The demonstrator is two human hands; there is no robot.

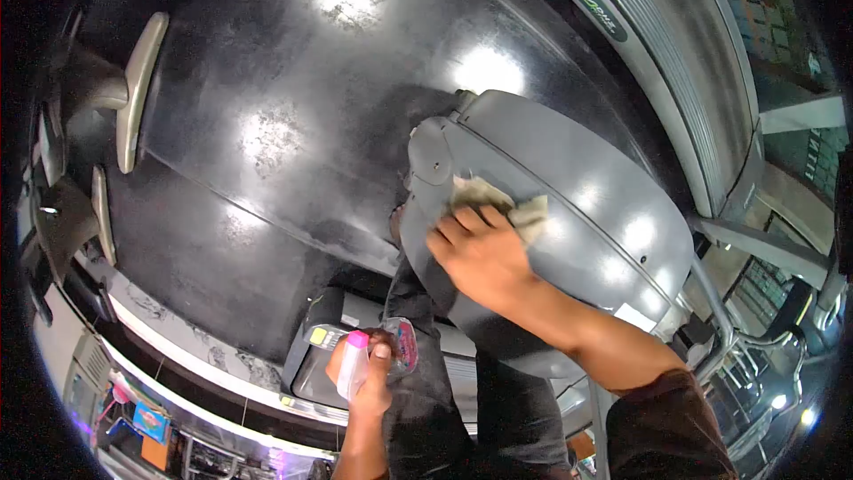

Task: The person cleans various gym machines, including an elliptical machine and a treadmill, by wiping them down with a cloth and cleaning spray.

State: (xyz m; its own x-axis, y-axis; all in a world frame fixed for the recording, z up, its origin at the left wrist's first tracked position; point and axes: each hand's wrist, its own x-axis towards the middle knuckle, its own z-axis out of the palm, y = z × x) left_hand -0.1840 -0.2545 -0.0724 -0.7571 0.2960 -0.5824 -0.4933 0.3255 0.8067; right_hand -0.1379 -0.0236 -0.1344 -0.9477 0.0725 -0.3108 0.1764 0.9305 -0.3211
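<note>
My right hand (482,256) presses a crumpled pale cloth (530,216) against the side of a large grey machine housing (569,160), its fingers curled over the cloth. Part of the cloth sticks out on both sides of the fingers. Low in the view, my left hand (371,372) is wrapped round a spray bottle (355,364) with a white and pink top. The clear body of the bottle, with a red and blue label, points to the right, near my dark trousers.
A treadmill (657,62) with a ribbed side rail runs along the upper right. Beige machine feet (142,93) stand on the dark floor (293,62) at the left. Behind the housing are metal tubes at the right. Another treadmill end (324,329) is beside my left hand.
</note>
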